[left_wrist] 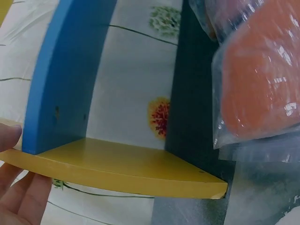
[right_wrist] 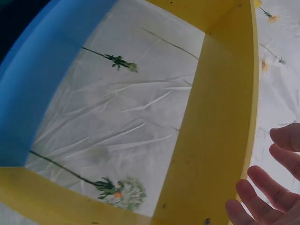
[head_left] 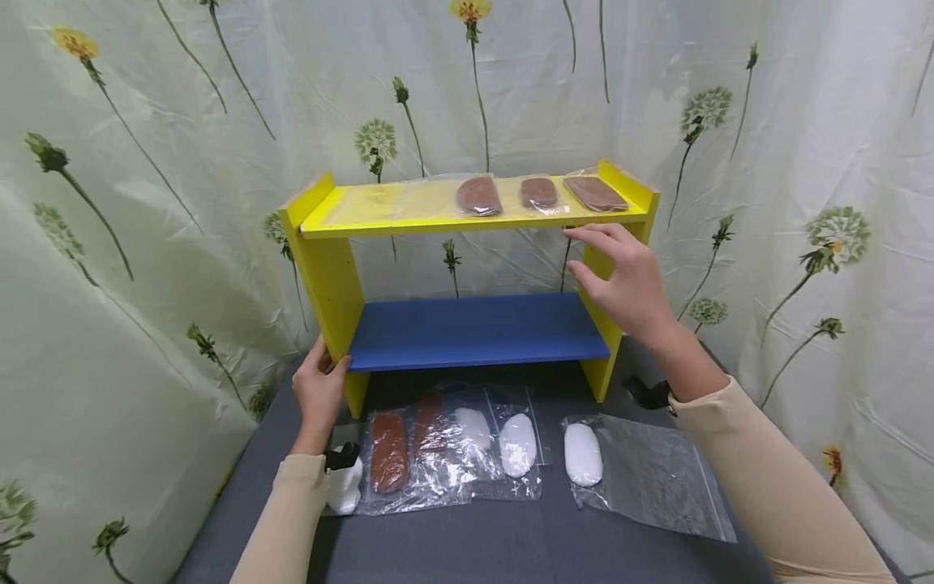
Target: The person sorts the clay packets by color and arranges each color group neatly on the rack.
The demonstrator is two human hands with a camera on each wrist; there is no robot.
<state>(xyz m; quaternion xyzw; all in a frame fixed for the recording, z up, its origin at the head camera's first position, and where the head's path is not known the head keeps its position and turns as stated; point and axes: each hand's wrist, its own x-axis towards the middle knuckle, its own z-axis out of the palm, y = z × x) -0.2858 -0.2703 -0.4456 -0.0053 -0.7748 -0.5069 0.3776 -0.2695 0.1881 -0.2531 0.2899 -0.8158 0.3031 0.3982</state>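
A small shelf unit [head_left: 321,276] with yellow sides, a yellow top and a blue middle board [head_left: 474,328] stands on the dark table. My left hand [head_left: 319,393] grips its left side panel at the blue board's height; the left wrist view shows the thumb on one face and fingers [left_wrist: 35,194] on the other. My right hand [head_left: 623,280] is raised before the unit's right end, below the top board's front edge, fingers apart and holding nothing. On the top board lie three brown slabs in clear bags: one left [head_left: 479,196], one middle [head_left: 539,194], one right [head_left: 595,194].
In front of the unit, bags hold a reddish-brown slab [head_left: 389,450], another brown piece [head_left: 429,426] and white ovals [head_left: 518,446]. Farther right lies a bag with a white oval [head_left: 583,454]. A white piece [head_left: 344,483] is by my left wrist. A flowered curtain [head_left: 766,146] hangs behind.
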